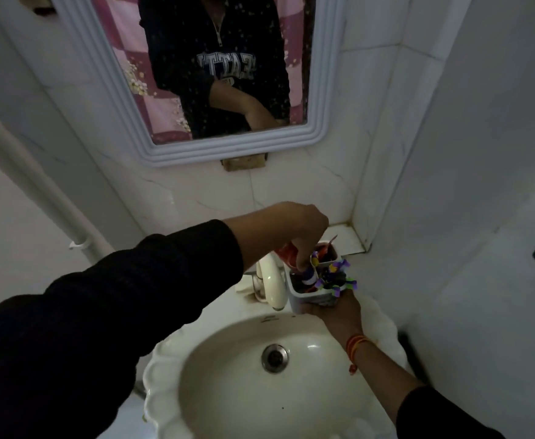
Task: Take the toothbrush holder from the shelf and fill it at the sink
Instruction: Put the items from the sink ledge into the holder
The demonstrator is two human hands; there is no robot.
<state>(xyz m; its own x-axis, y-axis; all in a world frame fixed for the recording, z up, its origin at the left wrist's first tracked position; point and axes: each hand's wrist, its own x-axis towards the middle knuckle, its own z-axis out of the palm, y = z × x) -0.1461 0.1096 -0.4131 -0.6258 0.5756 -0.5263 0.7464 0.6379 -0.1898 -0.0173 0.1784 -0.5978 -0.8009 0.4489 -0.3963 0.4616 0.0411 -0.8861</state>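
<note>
Holder (pixel 315 291) held over the sink's (pixel 171 369) back rim, beside the tap (pixel 274 285).
Right hand (pixel 334 313) cups its base; left hand (pixel 294 231) pinches a tube (pixel 307 275) standing in it.

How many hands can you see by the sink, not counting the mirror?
2. The left hand reaches into the toothbrush holder; the right hand holds it from below, above the sink.

White toothbrush holder (pixel 315 294) cupped from below in right hand (pixel 336 312), above sink (pixel 228 375) beside tap (pixel 274 286), left hand (pixel 291 229) pinching white tube (pixel 309 275) in its compartment, mirror (pixel 196 90) above.
</note>
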